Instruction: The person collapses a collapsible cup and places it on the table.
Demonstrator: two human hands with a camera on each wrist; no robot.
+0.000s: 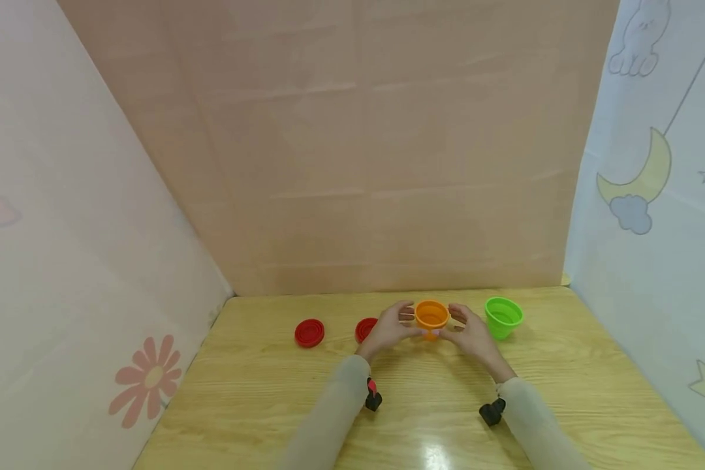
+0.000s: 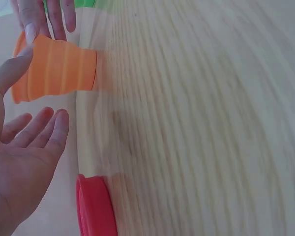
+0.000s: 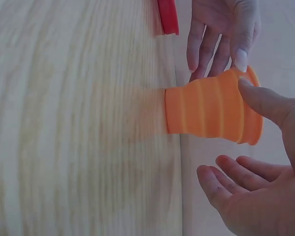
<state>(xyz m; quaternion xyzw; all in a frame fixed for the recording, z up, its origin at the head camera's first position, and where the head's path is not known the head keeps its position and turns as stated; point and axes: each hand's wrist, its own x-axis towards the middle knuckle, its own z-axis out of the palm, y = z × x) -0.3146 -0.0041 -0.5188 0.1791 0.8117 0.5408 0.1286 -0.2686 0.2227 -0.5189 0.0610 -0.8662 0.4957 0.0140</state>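
Note:
An orange collapsible cup, pulled out to full height with ringed sides, stands upright on the wooden table. My left hand is on its left, thumb at the near side by the rim, the other fingers spread and apart from the wall. On the right, my right hand mirrors it: thumb tip against the cup near the rim, fingers loosely bent with a gap to the cup. The two thumbs nearly meet. Close behind the left hand lies a flat red collapsed cup, partly hidden by it.
Another red collapsed cup lies flat farther left. A bright green cup stands expanded just right of my right hand. Brown paper backs the table, with pale printed sheets along both sides.

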